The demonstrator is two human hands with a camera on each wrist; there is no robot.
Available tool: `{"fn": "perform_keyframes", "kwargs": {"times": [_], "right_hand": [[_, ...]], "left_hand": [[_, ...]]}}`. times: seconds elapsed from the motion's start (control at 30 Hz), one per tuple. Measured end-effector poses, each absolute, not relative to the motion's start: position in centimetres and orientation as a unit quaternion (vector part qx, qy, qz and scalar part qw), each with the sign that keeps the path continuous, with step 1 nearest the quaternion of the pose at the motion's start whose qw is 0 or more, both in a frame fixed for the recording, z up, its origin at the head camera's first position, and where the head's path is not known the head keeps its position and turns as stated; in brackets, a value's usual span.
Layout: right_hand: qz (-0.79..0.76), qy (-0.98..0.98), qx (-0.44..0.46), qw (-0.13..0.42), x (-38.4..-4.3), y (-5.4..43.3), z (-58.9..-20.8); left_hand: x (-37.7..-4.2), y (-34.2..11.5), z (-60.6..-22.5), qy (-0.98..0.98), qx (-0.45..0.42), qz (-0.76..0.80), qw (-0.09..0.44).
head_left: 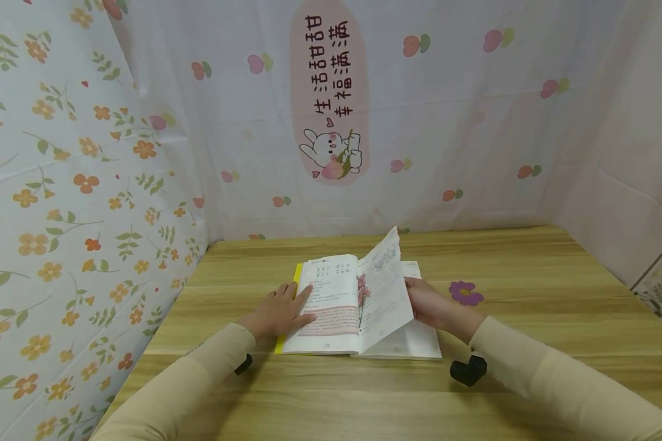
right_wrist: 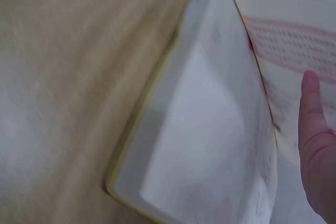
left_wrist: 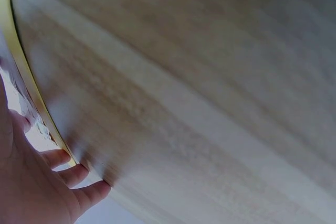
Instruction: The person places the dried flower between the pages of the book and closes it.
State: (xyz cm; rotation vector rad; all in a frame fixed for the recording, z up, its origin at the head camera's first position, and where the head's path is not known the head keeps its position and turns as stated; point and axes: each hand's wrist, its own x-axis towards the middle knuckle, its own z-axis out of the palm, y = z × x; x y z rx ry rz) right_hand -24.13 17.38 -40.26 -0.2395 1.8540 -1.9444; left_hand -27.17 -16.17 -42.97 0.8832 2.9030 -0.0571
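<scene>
An open book (head_left: 331, 288) with a yellow cover edge lies on the wooden table. My left hand (head_left: 278, 311) rests on its left page, fingers spread; in the left wrist view some fingertips (left_wrist: 97, 192) reach over the yellow edge. One page (head_left: 388, 300) stands lifted from the right half, a pink flower picture near the spine. My right hand (head_left: 427, 301) is at this page's outer side, its fingers mostly hidden behind it. In the right wrist view a single straight digit (right_wrist: 311, 95) of that hand shows in front of the pink-banded printed page.
A purple flower-shaped piece (head_left: 466, 293) lies on the table (head_left: 331, 395) to the right of the book. Printed cloth (head_left: 447, 122) hangs behind the table, and flower-patterned cloth (head_left: 60, 214) hangs at the left. A dark wrist device (head_left: 467, 370) sits below the right sleeve.
</scene>
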Motion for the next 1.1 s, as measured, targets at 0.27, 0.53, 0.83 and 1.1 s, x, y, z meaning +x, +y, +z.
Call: {"fn": "perform_keyframes", "kwargs": {"times": [0.27, 0.53, 0.83, 1.1], "right_hand": [[-0.655, 0.711, -0.141, 0.212, -22.3, 14.0, -41.3], [-0.537, 0.817, -0.166, 0.128, -21.6, 11.9, -41.2], [-0.346, 0.887, -0.300, 0.060, -21.3, 10.7, -41.6], [-0.214, 0.911, -0.350, 0.048, -21.2, 10.7, -41.7]], "left_hand": [[-27.3, -16.2, -43.1, 0.956, 0.289, -0.025, 0.049], [-27.4, -16.4, -43.4, 0.956, 0.289, -0.010, 0.045], [-27.2, -16.8, -43.4, 0.954, 0.295, -0.034, 0.048], [-27.4, -17.0, -43.3, 0.956, 0.290, -0.021, 0.049]]}}
